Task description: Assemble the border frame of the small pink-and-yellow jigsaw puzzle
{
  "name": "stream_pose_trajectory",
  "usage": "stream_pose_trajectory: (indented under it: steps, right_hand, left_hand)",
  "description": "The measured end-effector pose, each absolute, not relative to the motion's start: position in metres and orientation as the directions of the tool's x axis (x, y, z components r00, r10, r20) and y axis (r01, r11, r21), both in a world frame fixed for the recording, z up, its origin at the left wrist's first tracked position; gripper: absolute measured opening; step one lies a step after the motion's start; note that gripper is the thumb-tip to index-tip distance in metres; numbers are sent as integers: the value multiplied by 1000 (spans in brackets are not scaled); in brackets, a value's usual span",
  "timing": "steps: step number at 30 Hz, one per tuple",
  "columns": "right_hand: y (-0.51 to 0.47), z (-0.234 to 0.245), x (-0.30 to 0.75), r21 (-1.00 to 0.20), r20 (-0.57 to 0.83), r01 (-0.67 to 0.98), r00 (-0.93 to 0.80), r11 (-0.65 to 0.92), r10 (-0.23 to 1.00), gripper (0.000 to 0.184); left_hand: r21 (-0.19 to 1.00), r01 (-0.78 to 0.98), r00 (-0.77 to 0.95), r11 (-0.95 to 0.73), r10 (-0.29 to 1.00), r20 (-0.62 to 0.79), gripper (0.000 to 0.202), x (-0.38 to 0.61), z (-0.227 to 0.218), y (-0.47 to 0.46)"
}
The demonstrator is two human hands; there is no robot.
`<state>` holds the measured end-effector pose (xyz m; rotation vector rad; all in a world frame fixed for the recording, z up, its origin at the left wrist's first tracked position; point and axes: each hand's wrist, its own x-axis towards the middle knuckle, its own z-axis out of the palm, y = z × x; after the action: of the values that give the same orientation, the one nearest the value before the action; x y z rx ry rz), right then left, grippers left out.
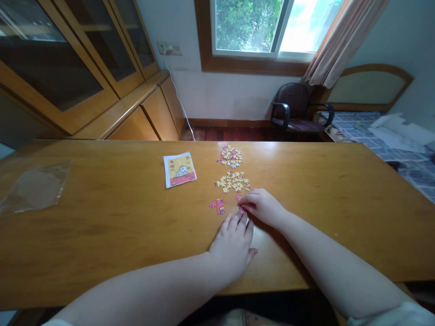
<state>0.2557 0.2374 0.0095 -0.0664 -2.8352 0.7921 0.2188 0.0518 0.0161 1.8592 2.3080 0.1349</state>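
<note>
My left hand (234,244) lies palm down on the table with its fingers stretched out, their tips by some pink jigsaw pieces (241,210). Just beyond, my right hand (263,204) has its thumb and fingers pinched together over the same pink pieces, partly covering them. One pink piece (238,197) shows beside the right fingertips. A small joined pink block (220,207) and a loose pink piece (212,204) sit left of the hands. Farther off are a pile of yellow pieces (233,181) and a mixed pile (231,156).
On the wooden table (129,226), a picture sheet (180,170) with a white cartoon animal lies left of the piles. A clear plastic bag (37,185) is at the far left. Beyond the table stand a brown armchair (294,106), a bed (408,158) and a glass-door cabinet (102,104).
</note>
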Motion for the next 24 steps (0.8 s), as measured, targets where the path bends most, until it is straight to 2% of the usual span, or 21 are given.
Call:
stream_pose_trajectory:
  steps: [8,13,19,24]
  right_hand:
    - [238,10,256,-521,193,-9,-975,854,107,10]
    - [246,17,261,-454,229,29,-962,890,148,22]
    - [250,38,270,-442,-22,-37,-998,896,-52,32]
    - [243,47,272,-380,-116,-18,-991,925,-67,36]
  left_hand:
    - [173,962,-201,212,977,-78,66,218,15,52]
    - [166,962,-205,218,975,-88,66,218,16,52]
    - [163,966,-192,203,978,-79,65,217,16,51]
    - [165,965,-192,202,979,-74,66,218,14,51]
